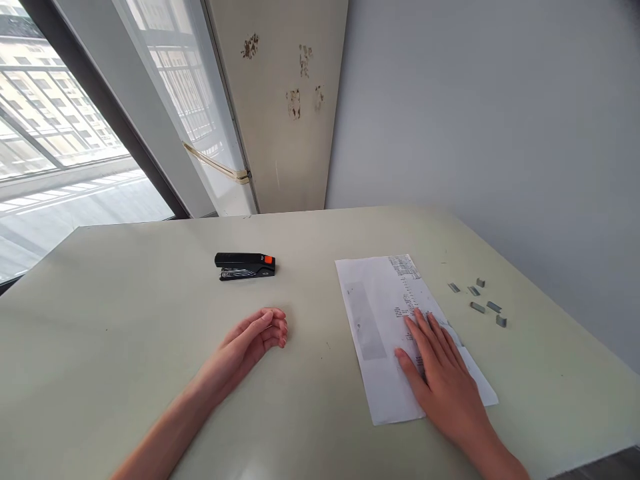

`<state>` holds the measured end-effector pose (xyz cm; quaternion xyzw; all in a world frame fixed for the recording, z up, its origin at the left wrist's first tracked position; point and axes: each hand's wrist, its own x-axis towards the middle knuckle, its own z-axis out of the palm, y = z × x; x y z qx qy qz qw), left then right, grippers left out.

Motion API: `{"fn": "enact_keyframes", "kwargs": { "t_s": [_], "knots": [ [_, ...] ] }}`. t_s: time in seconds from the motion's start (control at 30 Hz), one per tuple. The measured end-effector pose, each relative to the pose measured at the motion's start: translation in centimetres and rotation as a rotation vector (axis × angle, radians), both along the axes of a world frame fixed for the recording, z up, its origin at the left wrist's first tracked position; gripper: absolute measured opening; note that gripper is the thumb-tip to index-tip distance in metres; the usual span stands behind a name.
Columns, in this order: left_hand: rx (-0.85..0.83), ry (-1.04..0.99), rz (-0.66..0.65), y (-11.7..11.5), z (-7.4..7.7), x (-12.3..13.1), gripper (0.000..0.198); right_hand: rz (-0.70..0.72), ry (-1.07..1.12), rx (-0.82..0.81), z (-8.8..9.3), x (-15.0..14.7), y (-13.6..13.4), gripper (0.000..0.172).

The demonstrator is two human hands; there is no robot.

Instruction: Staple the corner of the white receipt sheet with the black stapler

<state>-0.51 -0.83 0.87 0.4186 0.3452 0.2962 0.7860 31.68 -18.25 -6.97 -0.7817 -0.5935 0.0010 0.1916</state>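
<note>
My left hand (259,333) rests on its side on the pale table (165,293), fingers loosely curled together, with nothing visible in it. Beyond it lies a black stapler (245,265) with an orange patch at its right end. On the right, my right hand (440,360) lies flat with fingers spread on a white printed paper (355,293), covering part of its lower right. The paper has a grey strip on its left side and small print near the top right corner.
Several small staple strips (477,307) are scattered on the table right of the paper. A grey wall (475,120) borders the table's right side. Behind stand a stained cream panel (280,133) and a glass window (55,113) at the left.
</note>
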Motion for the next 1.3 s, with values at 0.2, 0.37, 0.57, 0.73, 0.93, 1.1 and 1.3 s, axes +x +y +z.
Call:
{"fn": "enact_keyframes", "kwargs": {
  "t_s": [0.2,0.37,0.57,0.73,0.93,1.1,1.3],
  "knots": [
    [-0.014,-0.010,0.006,-0.1,-0.3,-0.2,0.025,0.014,-0.015,0.044,0.0,-0.2,-0.1,0.067],
    [-0.009,-0.031,-0.005,-0.2,-0.4,-0.3,0.026,0.005,-0.010,0.034,-0.3,-0.2,-0.3,0.066],
    [-0.013,-0.033,-0.002,-0.3,-0.3,-0.3,0.026,0.006,0.008,0.022,-0.3,0.0,-0.4,0.067],
    [-0.008,-0.033,0.004,-0.3,-0.1,-0.3,0.024,0.018,-0.002,0.031,-0.1,-0.1,-0.3,0.067],
    [0.033,0.013,0.001,-0.6,0.4,0.1,0.028,0.047,0.026,0.022,0.0,-0.1,-0.9,0.062],
    [0.107,0.069,0.000,-1.0,0.8,0.4,0.034,0.042,0.032,0.017,0.3,0.1,-1.2,0.059],
    [0.306,0.220,-0.063,-1.1,0.1,0.4,0.034,0.041,0.014,0.013,1.0,0.5,-0.8,0.056]
  ]
}}
